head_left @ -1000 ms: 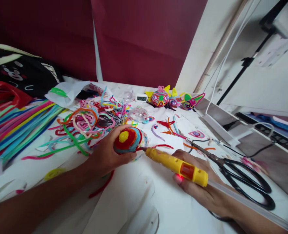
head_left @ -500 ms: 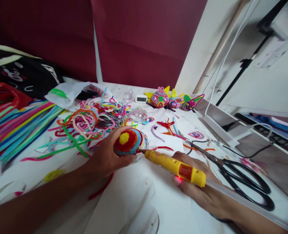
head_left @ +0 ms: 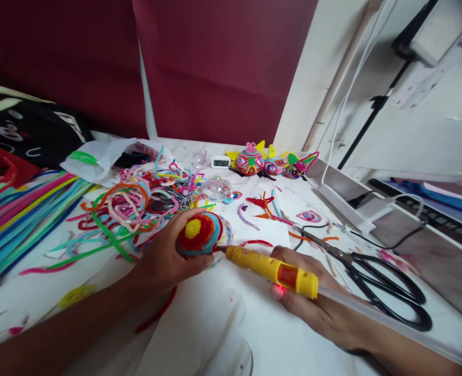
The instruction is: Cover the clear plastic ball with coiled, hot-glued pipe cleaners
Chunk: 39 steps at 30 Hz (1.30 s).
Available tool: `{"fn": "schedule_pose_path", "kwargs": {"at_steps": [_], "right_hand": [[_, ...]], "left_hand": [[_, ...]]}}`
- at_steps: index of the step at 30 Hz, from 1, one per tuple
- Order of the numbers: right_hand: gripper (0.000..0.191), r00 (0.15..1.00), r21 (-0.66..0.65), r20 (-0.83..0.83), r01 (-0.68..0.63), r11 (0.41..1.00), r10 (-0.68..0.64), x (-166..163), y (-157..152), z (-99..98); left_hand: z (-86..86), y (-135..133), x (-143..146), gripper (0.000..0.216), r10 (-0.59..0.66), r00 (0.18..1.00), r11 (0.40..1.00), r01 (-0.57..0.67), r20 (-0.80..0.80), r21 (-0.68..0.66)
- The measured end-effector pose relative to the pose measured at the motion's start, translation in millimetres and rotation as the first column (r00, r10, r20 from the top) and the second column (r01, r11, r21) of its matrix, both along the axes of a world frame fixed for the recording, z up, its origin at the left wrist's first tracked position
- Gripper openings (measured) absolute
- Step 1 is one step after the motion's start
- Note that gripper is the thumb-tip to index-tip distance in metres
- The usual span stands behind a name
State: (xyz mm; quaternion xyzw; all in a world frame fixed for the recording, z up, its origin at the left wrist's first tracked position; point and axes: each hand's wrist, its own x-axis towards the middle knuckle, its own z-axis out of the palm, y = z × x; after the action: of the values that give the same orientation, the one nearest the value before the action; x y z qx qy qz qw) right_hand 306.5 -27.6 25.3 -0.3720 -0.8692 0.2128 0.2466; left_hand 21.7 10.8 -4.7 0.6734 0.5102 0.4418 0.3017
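My left hand (head_left: 164, 261) is wrapped round a ball (head_left: 200, 235) covered in coiled pipe cleaners, red and orange with a yellow centre and blue at its far side. My right hand (head_left: 317, 303) grips a yellow glue pen (head_left: 272, 269) with a red lit window and a clear glue stick trailing from its back. The pen's tip touches the lower right side of the ball. Both hands rest low over the white table cover (head_left: 223, 329).
A tangle of coloured pipe cleaners (head_left: 137, 201) lies behind the ball, and long straight ones (head_left: 23, 209) at the left. Black scissors (head_left: 375, 277) lie to the right. Finished decorated balls (head_left: 272, 162), a small clock (head_left: 220, 162) and a clear ball (head_left: 217, 188) sit further back.
The view has shifted slightly, so everything sits a little further left. The ball has turned a little in my left hand, and the pen tip stays at its lower right edge.
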Motion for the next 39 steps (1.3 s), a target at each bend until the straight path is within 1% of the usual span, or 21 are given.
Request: {"fn": "schedule_pose_path", "kwargs": {"at_steps": [3,6,11,15,21,28,34,39], "right_hand": [[0.028,1.0,-0.016,-0.003,-0.015,1.0,0.015,0.2,0.0,0.0],[0.026,1.0,-0.029,0.018,-0.013,1.0,0.013,0.5,0.1,0.0],[0.023,0.999,-0.031,0.039,0.005,1.0,-0.004,-0.5,-0.1,0.1],[0.021,1.0,0.01,0.01,-0.013,1.0,0.013,-1.7,0.0,0.7],[0.018,1.0,-0.002,-0.008,0.008,1.0,-0.008,-1.0,0.3,3.0],[0.014,1.0,-0.004,-0.014,0.003,1.0,-0.003,-1.0,-0.2,2.6],[0.018,1.0,0.007,0.009,-0.021,1.0,0.021,-0.1,-0.7,1.9],[0.02,0.999,0.016,0.04,-0.003,1.0,0.003,0.7,-0.3,3.6]], "left_hand": [[1.5,-1.8,1.9,0.077,0.031,0.999,0.999,-0.031,0.012,0.012],[1.6,-2.7,2.4,0.074,0.035,0.999,0.999,-0.034,-0.017,0.028],[-1.9,-2.2,1.2,0.078,0.032,1.0,0.999,-0.032,0.0,-0.001],[-3.0,-2.2,1.1,0.077,0.032,0.999,0.999,-0.032,0.021,-0.019],[-1.0,-2.1,1.2,0.078,0.026,1.0,1.0,-0.026,0.01,-0.016],[0.2,-2.5,0.8,0.08,0.018,1.0,1.0,-0.018,-0.002,-0.021],[1.9,-3.2,2.3,0.08,0.02,1.0,0.999,-0.019,0.018,-0.032],[3.2,-3.9,1.1,0.08,0.008,1.0,0.999,-0.009,-0.028,-0.049]]}}
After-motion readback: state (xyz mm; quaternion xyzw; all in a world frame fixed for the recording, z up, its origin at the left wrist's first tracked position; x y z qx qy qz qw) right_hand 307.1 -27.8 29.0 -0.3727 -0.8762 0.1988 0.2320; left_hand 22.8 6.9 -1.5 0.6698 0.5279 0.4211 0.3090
